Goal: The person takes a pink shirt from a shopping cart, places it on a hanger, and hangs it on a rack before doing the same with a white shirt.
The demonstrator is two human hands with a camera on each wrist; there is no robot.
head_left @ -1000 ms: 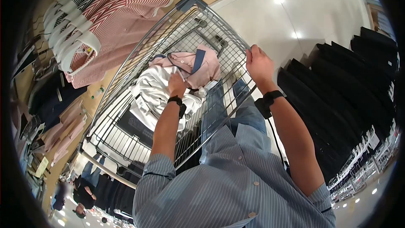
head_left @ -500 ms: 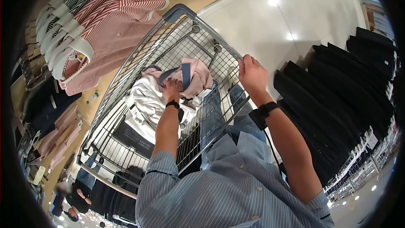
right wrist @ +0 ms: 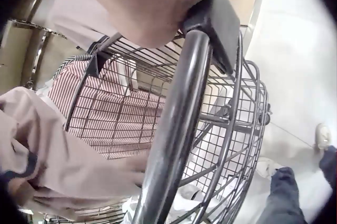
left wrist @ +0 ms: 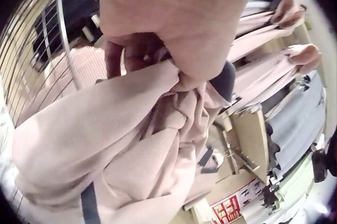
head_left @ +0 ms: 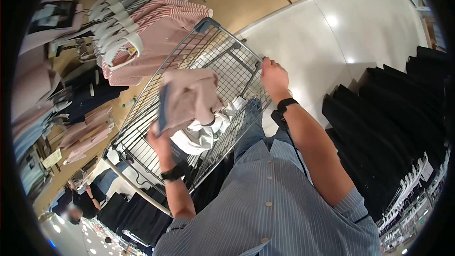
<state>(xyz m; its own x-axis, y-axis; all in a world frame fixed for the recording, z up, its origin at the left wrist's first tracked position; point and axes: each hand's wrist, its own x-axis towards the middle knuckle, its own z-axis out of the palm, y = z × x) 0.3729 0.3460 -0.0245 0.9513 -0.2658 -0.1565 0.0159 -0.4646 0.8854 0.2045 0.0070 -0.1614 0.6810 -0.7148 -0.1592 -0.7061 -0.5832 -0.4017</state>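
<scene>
A pink shirt with navy trim [head_left: 189, 95] hangs from my left hand [head_left: 160, 143] above the wire shopping cart [head_left: 206, 24]. Thumb and fingers pinch a fold of its pink cloth [left wrist: 95, 108] in the left wrist view, and the shirt spreads out below them. Under it, a crumpled white garment [head_left: 195, 141] lies in the cart, partly covered by the pink one. My right hand [head_left: 275, 81] grips the cart's side rim, a dark metal rail [right wrist: 176, 118], close to its black corner piece [right wrist: 218, 29].
Striped shirts on white hangers [head_left: 151, 47] hang just beyond the cart's left side. Black garments [head_left: 379, 132] fill a rack at the right. More folded pink clothes [head_left: 87, 132] lie at the left, and a person [head_left: 85, 201] stands at the lower left. Pale floor [head_left: 313, 47] shows past the cart.
My left hand, earlier down on the clothes in the cart, has taken hold of the pink shirt, lifted it and moved toward the lower left. The right hand stays on the rim.
</scene>
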